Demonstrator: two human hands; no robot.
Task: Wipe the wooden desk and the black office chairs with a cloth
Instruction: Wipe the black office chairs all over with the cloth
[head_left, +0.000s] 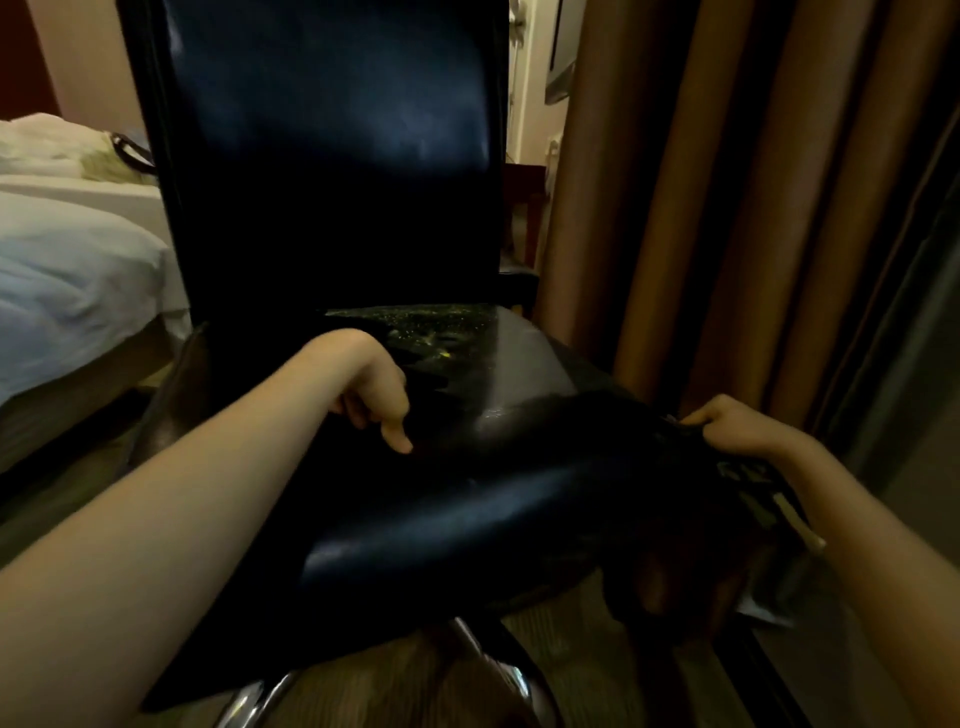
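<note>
Cloth (628, 423) in right hand (737, 426), left hand (379, 395) on chair (332, 156)

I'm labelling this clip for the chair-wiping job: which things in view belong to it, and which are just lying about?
Part of the job:
- black office chair
- dark cloth at the seat's right edge
- right hand, gripping the cloth
- left hand, over the seat

Just lying about:
- bed, left of the chair
- brown curtains, to the right
</note>
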